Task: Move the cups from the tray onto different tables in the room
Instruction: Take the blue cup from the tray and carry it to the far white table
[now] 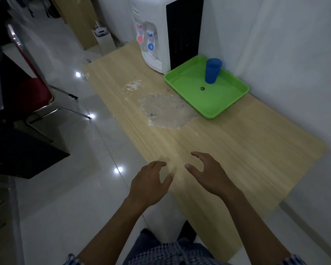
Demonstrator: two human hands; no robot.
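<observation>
A blue plastic cup (213, 70) is seen upright on a green plastic tray (187, 81) upon a pale wooden table (237, 142). The left hand (150, 183) and right hand (208, 173) are held open, empty.

I can read no words, brands or numbers anywhere here. The nearest thing to a sign is on the water dispenser (151, 35) at the far end of my table (227, 150): a red disc on its left tap and a blue disc on its right, neither lettered.
</observation>
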